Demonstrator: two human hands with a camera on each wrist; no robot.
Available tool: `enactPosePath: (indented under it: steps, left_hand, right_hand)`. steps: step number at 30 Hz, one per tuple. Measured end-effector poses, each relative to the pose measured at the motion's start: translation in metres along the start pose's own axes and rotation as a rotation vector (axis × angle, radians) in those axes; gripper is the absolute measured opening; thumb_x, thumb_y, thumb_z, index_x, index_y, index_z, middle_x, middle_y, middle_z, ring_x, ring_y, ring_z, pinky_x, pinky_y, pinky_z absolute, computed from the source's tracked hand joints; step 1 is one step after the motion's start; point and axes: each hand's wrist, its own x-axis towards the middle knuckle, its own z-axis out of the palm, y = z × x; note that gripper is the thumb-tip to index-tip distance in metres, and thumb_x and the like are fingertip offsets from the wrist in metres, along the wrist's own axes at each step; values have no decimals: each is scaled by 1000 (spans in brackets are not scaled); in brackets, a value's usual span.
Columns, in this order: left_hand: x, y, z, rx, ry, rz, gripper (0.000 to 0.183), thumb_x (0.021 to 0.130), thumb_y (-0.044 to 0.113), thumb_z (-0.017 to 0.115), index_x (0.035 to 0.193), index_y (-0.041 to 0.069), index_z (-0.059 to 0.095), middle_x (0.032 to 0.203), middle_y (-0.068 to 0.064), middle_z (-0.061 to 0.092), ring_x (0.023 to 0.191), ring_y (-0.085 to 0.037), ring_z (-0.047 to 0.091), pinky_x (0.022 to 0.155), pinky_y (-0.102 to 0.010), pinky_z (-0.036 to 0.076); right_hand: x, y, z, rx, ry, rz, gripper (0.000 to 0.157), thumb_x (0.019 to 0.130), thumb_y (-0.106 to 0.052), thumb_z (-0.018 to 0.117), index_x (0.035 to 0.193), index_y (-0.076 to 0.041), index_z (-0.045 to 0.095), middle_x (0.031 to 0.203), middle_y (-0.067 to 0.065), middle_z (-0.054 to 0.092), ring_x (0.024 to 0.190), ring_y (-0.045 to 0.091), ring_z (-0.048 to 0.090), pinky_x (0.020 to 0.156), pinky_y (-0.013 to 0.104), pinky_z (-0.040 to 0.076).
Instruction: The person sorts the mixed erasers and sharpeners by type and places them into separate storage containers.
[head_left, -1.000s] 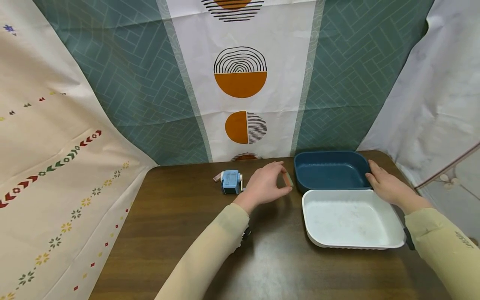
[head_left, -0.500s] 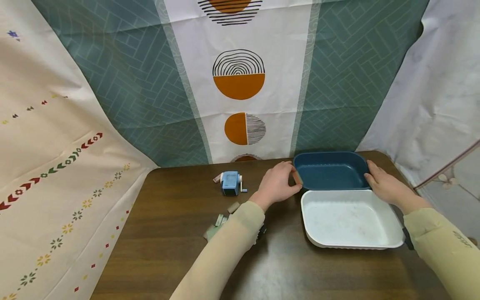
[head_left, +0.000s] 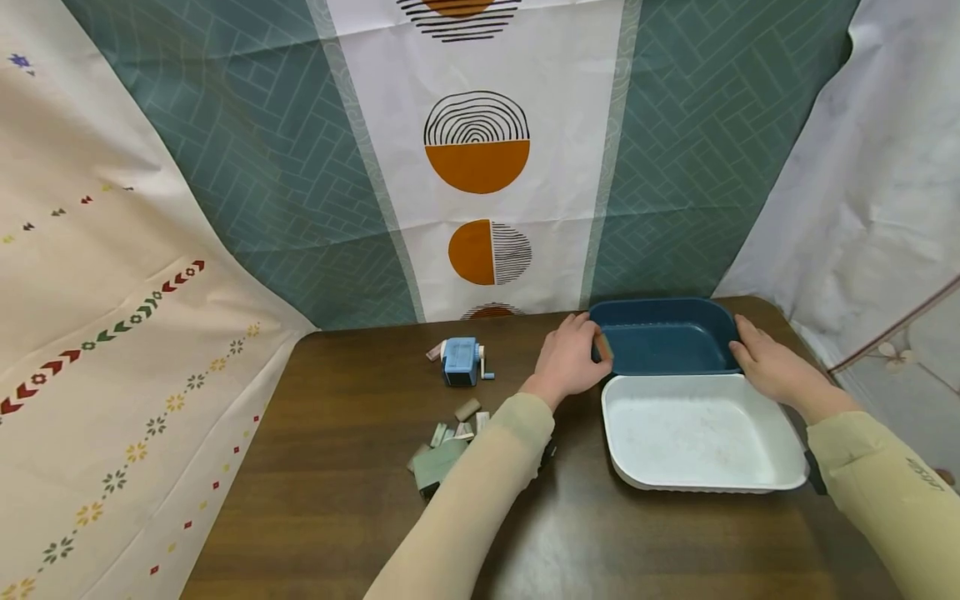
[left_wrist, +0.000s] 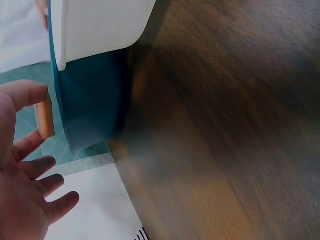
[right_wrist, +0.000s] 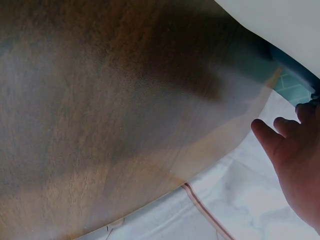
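Observation:
My left hand point(head_left: 570, 360) pinches a small orange eraser point(left_wrist: 45, 117) between thumb and index finger, its other fingers spread. It is at the left rim of a dark blue plastic basin point(head_left: 660, 340); the eraser is at about rim height. My right hand point(head_left: 780, 371) holds the basin's right rim, thumb on the inner side and fingers outside; in the right wrist view its fingertips point(right_wrist: 262, 131) show only in part. A white basin point(head_left: 697, 433) stands just in front of the blue one, overlapping its near edge in the left wrist view.
A blue hand-crank pencil sharpener point(head_left: 460, 361) stands at the back, a pink block point(head_left: 434, 352) beside it. Several small eraser-like blocks point(head_left: 467, 409) lie around a green box-shaped thing point(head_left: 437, 463), partly hidden by my left sleeve. Cloth hangs behind the table point(head_left: 330, 467).
My left hand has moved right with the eraser, from the table beside the blue basin to its left rim. The small blocks behind my sleeve have come into view. My right hand has stayed put.

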Motion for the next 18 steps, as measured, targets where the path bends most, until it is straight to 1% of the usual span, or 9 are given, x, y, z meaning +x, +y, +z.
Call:
enactPosePath:
  steps: [4,6,9,15,17,18]
  left_hand:
    - [7,6,4,8,-4,-59,18,100,39,71,98,22,68,163,-8,49,156,-31,37,119,-47,42]
    - [12,10,7,26,-6,-91,18,100,41,72,96,24,68,162,-7,49,156,-31,36,119,-46,40]
    - [19,19,10,48,-8,-115,19,100,44,71,97,25,70,163,-6,48,157,-32,34,121,-44,39]
    - [32,45,20,75,-24,-110,28,102,50,68,116,26,70,166,-3,45,158,-29,33,122,-42,38]
    - [35,51,23,89,-25,-105,29,101,51,68,118,27,69,166,-2,45,158,-28,33,122,-42,38]
    - [36,55,24,90,-24,-102,28,101,51,68,117,27,70,166,-2,44,158,-28,33,122,-42,38]
  right_hand:
    - [-2,1,-2,5,1,11,74,119,-38,21,162,10,-15,168,41,-8,154,63,0,121,75,8]
    - [-1,2,-2,9,0,17,75,118,-39,20,163,9,-15,168,40,-8,154,62,-1,121,74,8]
    - [-1,2,-2,9,5,19,75,118,-39,21,163,9,-15,169,39,-8,154,62,-1,121,74,8]
    - [1,2,0,17,14,21,74,118,-39,21,164,8,-13,170,39,-7,155,61,0,122,74,7]
    - [1,2,1,16,16,23,74,118,-39,22,164,7,-13,170,38,-6,155,61,1,122,74,8]
    - [1,1,2,17,17,24,74,118,-39,22,165,7,-12,170,38,-6,155,61,1,122,73,8]
